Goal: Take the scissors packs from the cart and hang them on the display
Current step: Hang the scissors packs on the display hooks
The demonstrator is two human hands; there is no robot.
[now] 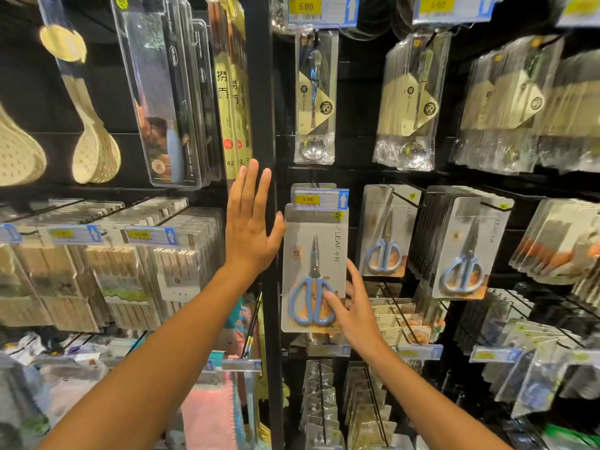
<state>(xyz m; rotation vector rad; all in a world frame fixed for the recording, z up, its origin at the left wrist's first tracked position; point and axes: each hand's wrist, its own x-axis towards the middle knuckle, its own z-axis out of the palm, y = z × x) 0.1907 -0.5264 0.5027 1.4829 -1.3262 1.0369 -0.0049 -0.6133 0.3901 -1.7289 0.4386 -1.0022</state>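
Display rack; R hand touching hung scissors pack.

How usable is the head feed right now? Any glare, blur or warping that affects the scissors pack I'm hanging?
Head view: the front scissors pack is sharp, its lettering legible, with the right hand touching it; the left hand is crisp too. Glare streaks the clear knife packs upper left. Wide-angle warping bends the shelf post and splays the edges. The far-right packs are smeared.

A black peg display carries hanging scissors packs, spoon packs and chopsticks.
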